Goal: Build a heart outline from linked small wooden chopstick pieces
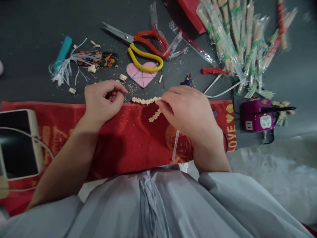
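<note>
My right hand (pixel 185 110) is closed in a pinch on a string of small cream beads (pixel 146 100) that lies along the upper edge of a red towel (pixel 128 138). A second short run of beads (pixel 155 115) hangs just below my fingers. My left hand (pixel 104 99) is curled to the left of the strand, fingertips pressed together near its free end; what they pinch, if anything, is too small to see. A clear thread (pixel 175 145) trails from under my right hand toward my lap.
On the dark table beyond lie red-and-yellow scissors (pixel 146 46), a pink heart (pixel 141 74), a teal tube (pixel 63 51), white threads (pixel 64 67), wrapped chopsticks (pixel 237 36) and a purple device (pixel 257 119). A phone (pixel 17 142) rests on the towel's left.
</note>
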Tool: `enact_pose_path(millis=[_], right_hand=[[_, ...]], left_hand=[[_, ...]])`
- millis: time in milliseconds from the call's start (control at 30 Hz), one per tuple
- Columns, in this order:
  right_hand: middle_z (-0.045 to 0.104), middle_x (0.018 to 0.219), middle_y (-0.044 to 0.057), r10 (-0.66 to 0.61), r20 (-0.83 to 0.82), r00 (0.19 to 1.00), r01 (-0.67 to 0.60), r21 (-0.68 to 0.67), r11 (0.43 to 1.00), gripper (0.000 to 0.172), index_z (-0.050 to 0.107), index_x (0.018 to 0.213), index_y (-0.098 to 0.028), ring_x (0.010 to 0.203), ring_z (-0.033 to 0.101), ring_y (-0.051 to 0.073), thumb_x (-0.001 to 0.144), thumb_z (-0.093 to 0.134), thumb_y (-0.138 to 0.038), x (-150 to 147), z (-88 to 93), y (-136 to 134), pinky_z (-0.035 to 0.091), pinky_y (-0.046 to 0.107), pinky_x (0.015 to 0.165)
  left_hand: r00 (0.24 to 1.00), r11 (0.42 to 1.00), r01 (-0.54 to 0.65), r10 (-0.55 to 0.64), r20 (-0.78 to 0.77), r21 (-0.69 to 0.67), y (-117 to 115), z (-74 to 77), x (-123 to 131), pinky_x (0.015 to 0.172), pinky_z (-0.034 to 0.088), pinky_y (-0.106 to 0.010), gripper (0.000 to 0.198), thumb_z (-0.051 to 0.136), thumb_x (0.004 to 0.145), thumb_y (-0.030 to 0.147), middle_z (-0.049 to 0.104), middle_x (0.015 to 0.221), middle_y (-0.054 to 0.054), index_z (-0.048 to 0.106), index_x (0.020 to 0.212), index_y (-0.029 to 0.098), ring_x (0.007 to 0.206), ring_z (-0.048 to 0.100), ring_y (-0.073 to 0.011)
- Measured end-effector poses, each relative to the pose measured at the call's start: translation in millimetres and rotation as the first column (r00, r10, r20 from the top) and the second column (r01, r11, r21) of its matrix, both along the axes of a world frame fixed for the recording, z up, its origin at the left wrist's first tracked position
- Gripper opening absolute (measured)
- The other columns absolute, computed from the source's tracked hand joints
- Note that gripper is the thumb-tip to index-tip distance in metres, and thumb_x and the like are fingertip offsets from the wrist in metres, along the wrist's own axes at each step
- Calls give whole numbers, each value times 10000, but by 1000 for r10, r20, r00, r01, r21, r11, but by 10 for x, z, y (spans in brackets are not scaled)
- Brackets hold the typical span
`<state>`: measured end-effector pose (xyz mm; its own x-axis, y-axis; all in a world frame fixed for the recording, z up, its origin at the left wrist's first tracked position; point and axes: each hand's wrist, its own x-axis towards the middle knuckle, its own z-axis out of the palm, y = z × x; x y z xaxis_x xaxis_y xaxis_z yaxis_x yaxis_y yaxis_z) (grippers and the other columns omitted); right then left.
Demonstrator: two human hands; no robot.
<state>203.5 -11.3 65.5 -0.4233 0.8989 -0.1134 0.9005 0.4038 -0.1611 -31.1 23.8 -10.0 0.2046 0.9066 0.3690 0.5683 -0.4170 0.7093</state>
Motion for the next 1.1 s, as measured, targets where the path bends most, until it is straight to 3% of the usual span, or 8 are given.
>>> enact_pose_path(millis=[167,367,533,667,767,1100], right_hand=[[763,874,87,167,31,985,-160,-165,973,261,725,867,-159,833,701,216,1009,506,-170,35,119,-119,315,315,614],[758,842,40,372,19,928,-331,-414,848,225,707,857,-204,734,711,211,996,540,-149,16,213,-200,256,329,550],[759,795,50,455,-18,890,-418,-428,801,227,726,853,-234,676,671,193,967,566,-120,20,240,-246,233,344,542],[763,792,56,508,-37,861,-445,-538,716,167,728,854,-194,690,684,193,950,608,-129,14,215,-221,201,316,533],[766,790,63,518,-31,855,-445,-555,703,166,735,863,-185,719,703,203,950,606,-129,4,197,-205,189,315,535],[778,822,82,483,4,876,-406,-536,741,176,756,892,-179,767,725,214,955,596,-141,23,165,-216,161,327,536]], left_hand=[[988,993,14,4,-153,115,-8,31,14,518,388,-262,183,518,754,179,598,556,56,664,662,238,532,543,-104],[975,994,-17,39,-217,104,-23,39,14,557,428,-267,204,489,777,187,629,586,49,642,655,245,573,579,-119],[974,992,-25,51,-221,120,-11,25,0,557,441,-264,220,497,794,193,651,598,53,676,680,248,569,588,-116],[975,992,-16,44,-218,129,-12,11,3,562,458,-263,235,508,806,183,674,620,54,700,690,252,577,610,-117],[981,989,9,20,-193,149,-14,-6,-1,560,457,-273,240,522,819,167,688,640,52,718,711,254,583,618,-121],[979,975,98,-59,-195,198,-22,-33,4,535,439,-287,236,556,823,165,708,654,59,736,731,288,598,645,-134]])
